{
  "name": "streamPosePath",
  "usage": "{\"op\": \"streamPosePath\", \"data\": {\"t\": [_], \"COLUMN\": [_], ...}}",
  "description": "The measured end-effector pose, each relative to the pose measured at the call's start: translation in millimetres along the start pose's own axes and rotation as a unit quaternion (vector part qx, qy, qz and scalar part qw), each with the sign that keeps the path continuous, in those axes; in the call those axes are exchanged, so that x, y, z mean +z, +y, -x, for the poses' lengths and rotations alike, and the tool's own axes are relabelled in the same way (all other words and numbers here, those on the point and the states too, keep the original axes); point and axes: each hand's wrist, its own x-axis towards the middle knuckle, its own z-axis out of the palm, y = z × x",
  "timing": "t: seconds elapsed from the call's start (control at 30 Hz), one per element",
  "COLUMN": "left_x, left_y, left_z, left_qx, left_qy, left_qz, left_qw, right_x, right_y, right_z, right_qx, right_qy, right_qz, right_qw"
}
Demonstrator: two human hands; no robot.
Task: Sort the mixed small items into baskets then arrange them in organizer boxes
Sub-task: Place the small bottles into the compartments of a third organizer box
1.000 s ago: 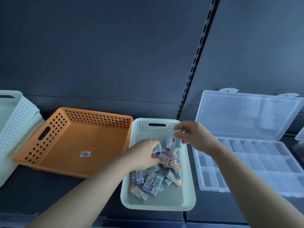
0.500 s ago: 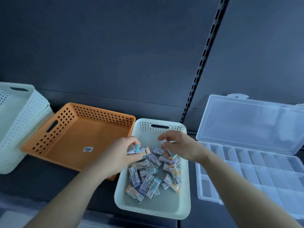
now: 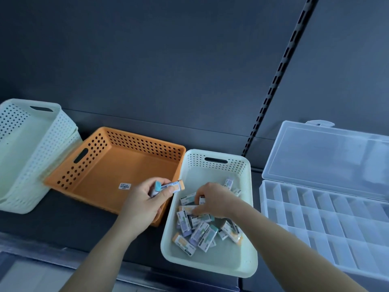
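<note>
My left hand (image 3: 145, 200) is closed around two erasers (image 3: 166, 187), one with a teal end and one with an orange end, and holds them up over the near right corner of the orange basket (image 3: 92, 157). My right hand (image 3: 212, 202) is down in the white basket (image 3: 216, 166) just to the right. Its fingers curl over the pile of erasers (image 3: 200, 232), and the thumb and fingertips pinch one eraser (image 3: 201, 200) at the top of the heap. The rest of the pile lies loose under and in front of that hand, the erasers in paper sleeves and pointing every way.

The orange basket touches the white one on its left side and shows only a small label on its floor. Beyond my left hand, further left, a stack of white baskets (image 3: 31, 154) leans against the orange one. To the right of my right arm an organizer box (image 3: 336, 224) lies with its clear lid raised. Everything sits on a dark shelf (image 3: 63, 224).
</note>
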Motion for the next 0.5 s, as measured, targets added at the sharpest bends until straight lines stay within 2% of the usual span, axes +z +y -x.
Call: {"op": "streamPosePath", "data": {"t": [0.1,0.27,0.3,0.4,0.5], "left_x": [-0.8,-2.5,0.1,15.7,43.3], "left_y": [-1.4,3.2,6.9,22.6,40.3], "left_z": [-1.0,-3.6,-4.3,-6.3,-10.0], "left_qx": [0.009,0.035,0.044,0.074,0.084], "left_qy": [0.003,0.001,0.001,-0.015,-0.05], "left_qz": [0.014,0.035,0.039,0.045,0.039], "left_qw": [1.0,0.999,0.998,0.996,0.994], "right_x": [-0.1,-15.3,-20.3,-34.7,-43.3], "right_y": [1.4,11.5,14.4,32.5,62.6], "right_z": [3.9,27.2,36.1,68.3,94.8], "right_qx": [0.004,0.017,0.008,0.006,0.021], "right_qy": [0.01,0.06,0.082,0.133,0.185], "right_qz": [-0.038,-0.243,-0.301,-0.503,-0.581], "right_qw": [0.999,0.968,0.95,0.854,0.792]}}
